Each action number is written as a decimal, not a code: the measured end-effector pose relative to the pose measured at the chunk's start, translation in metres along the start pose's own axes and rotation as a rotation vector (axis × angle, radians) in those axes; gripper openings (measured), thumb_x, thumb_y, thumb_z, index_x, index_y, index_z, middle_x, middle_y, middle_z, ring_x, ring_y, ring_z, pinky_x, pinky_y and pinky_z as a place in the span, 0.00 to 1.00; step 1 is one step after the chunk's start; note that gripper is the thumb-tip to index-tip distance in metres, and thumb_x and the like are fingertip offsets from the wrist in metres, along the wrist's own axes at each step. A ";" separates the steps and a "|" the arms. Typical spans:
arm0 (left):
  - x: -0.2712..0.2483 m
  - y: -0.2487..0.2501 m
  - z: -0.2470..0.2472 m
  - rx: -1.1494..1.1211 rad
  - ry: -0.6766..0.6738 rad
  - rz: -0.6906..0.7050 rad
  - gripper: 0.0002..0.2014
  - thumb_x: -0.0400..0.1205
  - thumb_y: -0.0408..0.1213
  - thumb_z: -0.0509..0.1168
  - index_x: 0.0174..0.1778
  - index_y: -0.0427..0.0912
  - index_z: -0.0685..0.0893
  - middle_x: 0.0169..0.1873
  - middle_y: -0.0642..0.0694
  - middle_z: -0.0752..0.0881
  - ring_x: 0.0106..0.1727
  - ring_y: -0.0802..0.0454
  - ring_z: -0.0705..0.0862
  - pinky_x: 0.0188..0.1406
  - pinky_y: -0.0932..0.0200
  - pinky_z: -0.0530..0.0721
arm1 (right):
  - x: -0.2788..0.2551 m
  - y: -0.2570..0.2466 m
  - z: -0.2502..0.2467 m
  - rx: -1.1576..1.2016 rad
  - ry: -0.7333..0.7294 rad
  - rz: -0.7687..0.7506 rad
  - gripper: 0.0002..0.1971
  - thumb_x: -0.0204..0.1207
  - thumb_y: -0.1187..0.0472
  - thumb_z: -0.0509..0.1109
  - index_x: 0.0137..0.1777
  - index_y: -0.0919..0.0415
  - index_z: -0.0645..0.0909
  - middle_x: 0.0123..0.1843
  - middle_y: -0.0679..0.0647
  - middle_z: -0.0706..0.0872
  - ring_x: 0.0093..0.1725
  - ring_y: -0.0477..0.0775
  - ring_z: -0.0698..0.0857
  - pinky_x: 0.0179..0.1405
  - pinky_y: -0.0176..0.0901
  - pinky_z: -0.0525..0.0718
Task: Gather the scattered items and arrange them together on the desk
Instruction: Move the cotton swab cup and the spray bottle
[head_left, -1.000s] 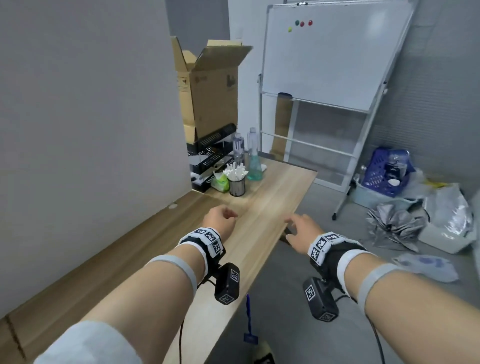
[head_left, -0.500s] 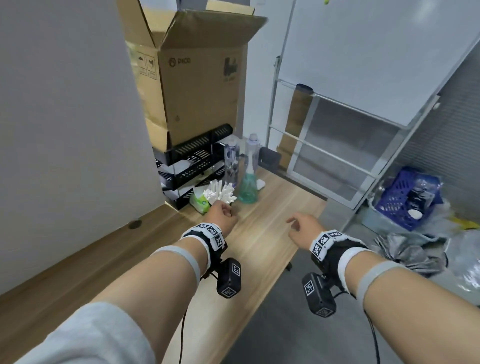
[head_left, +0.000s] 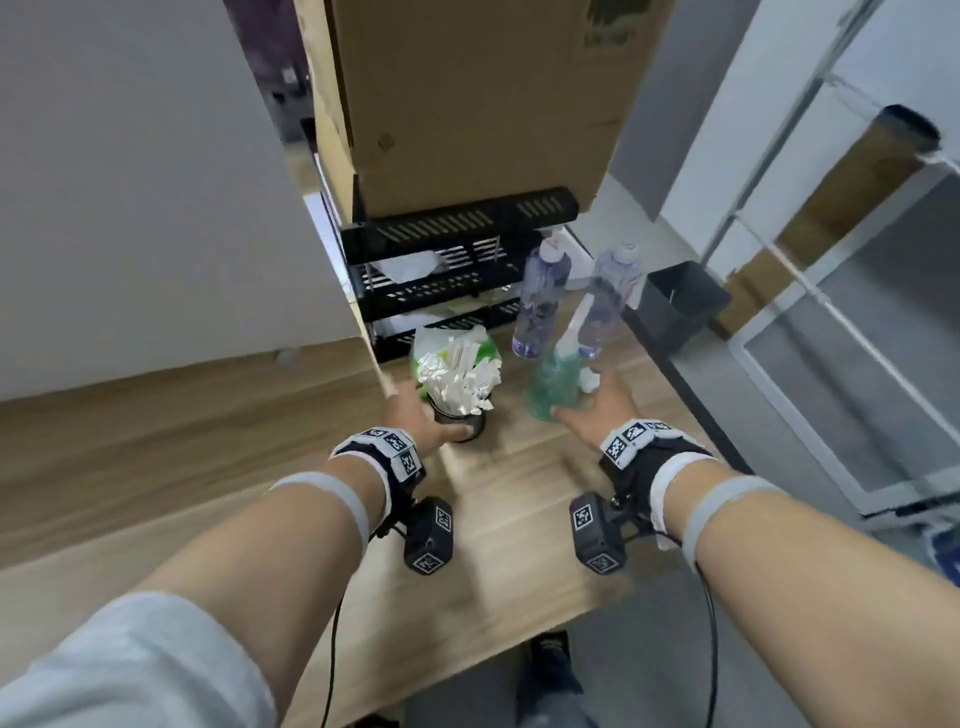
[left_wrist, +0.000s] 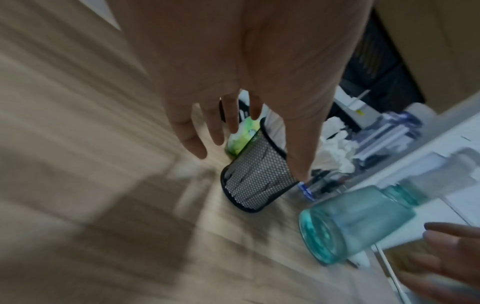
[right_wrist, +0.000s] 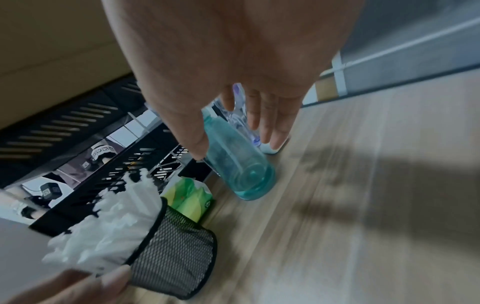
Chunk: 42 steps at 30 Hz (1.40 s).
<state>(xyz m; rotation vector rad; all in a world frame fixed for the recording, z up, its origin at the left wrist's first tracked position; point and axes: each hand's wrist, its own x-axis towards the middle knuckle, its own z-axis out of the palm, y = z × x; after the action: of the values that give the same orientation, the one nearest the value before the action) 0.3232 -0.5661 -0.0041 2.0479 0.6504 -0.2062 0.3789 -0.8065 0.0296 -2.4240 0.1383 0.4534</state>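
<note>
On the wooden desk (head_left: 509, 499) stands a black mesh cup (head_left: 467, 421) stuffed with white paper sticks. My left hand (head_left: 418, 421) is spread around it, thumb by its base; its straight fingers (left_wrist: 194, 148) flank the mesh cup (left_wrist: 257, 185) without closing. My right hand (head_left: 597, 402) reaches round a teal bottle (head_left: 550, 384), its fingers (right_wrist: 275, 139) straight beside the teal bottle (right_wrist: 244, 170), not gripping. Two clear bottles (head_left: 540, 301) stand just behind. A green packet (head_left: 441, 345) lies behind the cup, and a small white object (head_left: 589, 382) sits by the teal bottle.
A black slotted shelf rack (head_left: 452, 270) carrying a cardboard box (head_left: 467, 104) stands right behind the items. A dark bin (head_left: 680, 306) sits past the desk's far end. The desk's edge runs close on the right, with a whiteboard stand (head_left: 831, 291) beyond it.
I have moved in close to the far end of the desk. Both hands went forward and spread out, the left to the mesh cup, the right to the teal bottle.
</note>
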 end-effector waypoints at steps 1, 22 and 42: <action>0.001 -0.003 0.008 -0.047 0.012 -0.020 0.49 0.62 0.41 0.86 0.77 0.42 0.68 0.65 0.45 0.80 0.66 0.45 0.79 0.68 0.47 0.80 | 0.016 0.004 0.001 0.019 -0.013 -0.022 0.53 0.53 0.42 0.80 0.79 0.53 0.60 0.74 0.60 0.74 0.69 0.63 0.79 0.71 0.57 0.78; -0.017 -0.032 0.031 -0.393 0.339 0.022 0.42 0.59 0.49 0.85 0.69 0.45 0.77 0.59 0.55 0.88 0.60 0.64 0.86 0.66 0.58 0.83 | 0.042 -0.009 0.034 0.007 -0.287 -0.332 0.34 0.63 0.43 0.81 0.67 0.56 0.76 0.61 0.54 0.87 0.59 0.57 0.86 0.60 0.47 0.81; -0.363 -0.316 -0.321 -0.473 0.868 -0.304 0.47 0.51 0.60 0.86 0.63 0.44 0.78 0.52 0.52 0.88 0.52 0.55 0.88 0.57 0.52 0.87 | -0.328 -0.264 0.299 -0.066 -0.680 -0.936 0.32 0.62 0.40 0.80 0.66 0.48 0.79 0.59 0.46 0.88 0.55 0.50 0.86 0.57 0.45 0.82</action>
<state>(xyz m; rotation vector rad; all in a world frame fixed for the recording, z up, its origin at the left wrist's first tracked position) -0.1843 -0.2999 0.0762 1.5060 1.3862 0.6482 0.0425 -0.4188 0.0870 -1.9600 -1.2410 0.7770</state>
